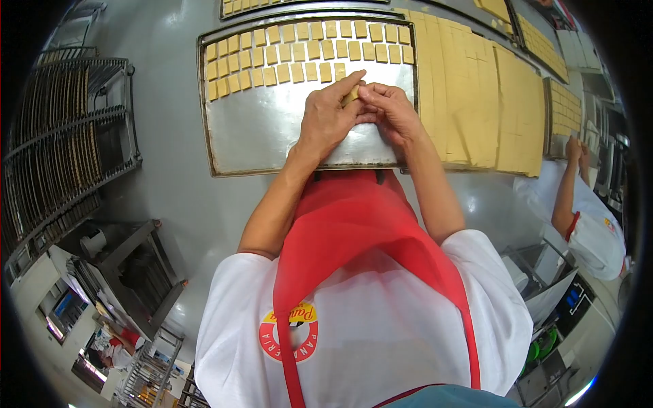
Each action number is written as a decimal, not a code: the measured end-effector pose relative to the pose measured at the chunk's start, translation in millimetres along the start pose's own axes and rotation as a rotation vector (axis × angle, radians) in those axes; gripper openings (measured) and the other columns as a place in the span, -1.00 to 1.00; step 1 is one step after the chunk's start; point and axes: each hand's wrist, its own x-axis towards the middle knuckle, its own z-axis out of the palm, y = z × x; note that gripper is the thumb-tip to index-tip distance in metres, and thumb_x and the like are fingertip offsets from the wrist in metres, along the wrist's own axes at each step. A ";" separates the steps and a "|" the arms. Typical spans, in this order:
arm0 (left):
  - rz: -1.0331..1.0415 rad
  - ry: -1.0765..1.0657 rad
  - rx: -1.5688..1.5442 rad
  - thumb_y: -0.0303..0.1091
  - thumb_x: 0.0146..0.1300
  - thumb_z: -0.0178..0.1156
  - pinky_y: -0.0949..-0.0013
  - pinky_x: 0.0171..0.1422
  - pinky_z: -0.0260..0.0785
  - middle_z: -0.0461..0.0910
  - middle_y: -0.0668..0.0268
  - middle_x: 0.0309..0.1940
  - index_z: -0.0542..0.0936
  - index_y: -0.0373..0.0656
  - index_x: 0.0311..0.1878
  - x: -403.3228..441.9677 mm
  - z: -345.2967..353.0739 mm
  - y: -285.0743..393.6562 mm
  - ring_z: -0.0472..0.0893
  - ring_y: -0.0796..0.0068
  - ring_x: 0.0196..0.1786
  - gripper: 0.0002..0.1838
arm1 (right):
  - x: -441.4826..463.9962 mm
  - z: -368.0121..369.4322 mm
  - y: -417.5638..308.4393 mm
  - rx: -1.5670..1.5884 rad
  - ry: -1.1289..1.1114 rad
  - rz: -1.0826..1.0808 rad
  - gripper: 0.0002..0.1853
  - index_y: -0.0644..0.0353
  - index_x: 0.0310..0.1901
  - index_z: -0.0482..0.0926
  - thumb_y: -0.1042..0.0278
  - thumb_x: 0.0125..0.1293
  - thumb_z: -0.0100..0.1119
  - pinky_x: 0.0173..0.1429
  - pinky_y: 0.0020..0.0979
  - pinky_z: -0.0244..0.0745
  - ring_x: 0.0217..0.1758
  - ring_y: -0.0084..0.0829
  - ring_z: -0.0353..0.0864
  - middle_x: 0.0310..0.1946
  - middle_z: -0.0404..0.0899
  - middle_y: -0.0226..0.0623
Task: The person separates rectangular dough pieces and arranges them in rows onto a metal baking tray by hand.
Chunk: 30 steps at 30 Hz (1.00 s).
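A metal tray (pixel 258 129) lies in front of me, with rows of small yellow dough rectangles (pixel 299 52) along its far part. Over the tray, my left hand (pixel 328 115) and my right hand (pixel 391 109) meet near the end of the third row. Between their fingertips is a yellow dough piece (pixel 351 97), partly covered by the fingers. Both hands are closed around it. To the right of the tray lie large scored yellow dough sheets (pixel 469 95).
More trays with dough pieces (pixel 563 109) stand at the far right, where a co-worker (pixel 588 217) works. Tall racks (pixel 68 129) stand at the left. Another person (pixel 119 350) shows at the lower left.
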 end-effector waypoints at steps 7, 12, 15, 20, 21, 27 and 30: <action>0.276 0.266 0.322 -0.20 0.23 0.51 0.26 0.00 0.58 0.82 0.08 -0.10 0.72 -0.23 0.20 -1.3 8.4 -2.3 0.76 0.25 -0.17 -0.50 | -3.2 -13.6 3.4 0.034 0.099 -0.132 -0.82 0.39 -0.07 0.68 0.50 0.38 0.41 0.02 -0.36 0.73 -0.14 -0.39 0.78 -0.16 0.77 -0.14; -0.027 0.088 0.147 -0.20 0.21 0.53 0.19 -0.19 0.57 0.75 0.10 -0.31 0.75 -0.26 0.00 -2.1 7.0 3.8 0.74 0.13 -0.32 -0.60 | -1.0 -24.8 5.1 -0.042 0.092 -0.195 -0.79 0.40 -0.02 0.70 0.48 0.40 0.42 0.01 -0.38 0.77 -0.09 -0.43 0.77 -0.08 0.77 -0.16; -0.009 0.126 0.165 -0.25 0.25 0.49 0.24 -0.19 0.55 0.77 0.08 -0.28 0.78 -0.24 -0.04 3.7 11.8 -5.3 0.75 0.15 -0.29 -0.70 | 0.8 -19.1 0.5 -0.181 0.159 -0.285 -0.80 0.35 -0.03 0.74 0.46 0.39 0.44 -0.03 -0.39 0.75 -0.09 -0.47 0.76 -0.06 0.77 -0.22; 0.283 0.360 0.321 -0.37 0.30 0.43 0.22 -0.21 0.55 0.76 0.13 -0.33 0.80 -0.17 -0.11 20.9 19.5 -20.6 0.74 0.14 -0.29 -0.85 | 10.6 -21.8 -8.7 -0.996 0.429 -0.727 -0.84 0.18 -0.06 0.80 0.46 0.34 0.40 -0.11 -0.38 0.66 -0.20 -0.37 0.77 -0.13 0.79 -0.27; 0.317 0.346 0.406 -0.40 0.28 0.42 0.17 -0.21 0.55 0.73 0.17 -0.33 0.80 -0.13 -0.13 23.8 20.8 -23.6 0.73 0.13 -0.29 -0.87 | 13.3 -23.9 -9.1 -1.208 0.404 -0.840 -0.82 0.14 -0.07 0.80 0.46 0.30 0.41 -0.08 -0.33 0.66 -0.15 -0.30 0.76 -0.11 0.77 -0.27; 0.333 0.256 0.589 -0.49 0.21 0.37 0.11 -0.26 0.54 0.60 0.22 -0.35 0.76 -0.11 -0.20 19.7 29.2 -32.1 0.69 0.13 -0.30 -0.89 | 15.7 -18.8 -7.9 -1.527 0.345 -0.927 -0.81 0.10 -0.12 0.78 0.45 0.21 0.45 0.05 -0.18 0.63 0.01 -0.14 0.70 -0.07 0.73 -0.29; 0.326 0.280 0.583 -0.48 0.20 0.36 0.10 -0.26 0.54 0.59 0.22 -0.35 0.76 -0.11 -0.23 20.7 28.4 -32.3 0.69 0.12 -0.29 -0.91 | 23.1 -19.5 -4.5 -1.503 0.361 -0.948 -0.80 0.10 -0.11 0.77 0.44 0.22 0.46 0.08 -0.18 0.61 0.03 -0.15 0.70 -0.05 0.73 -0.28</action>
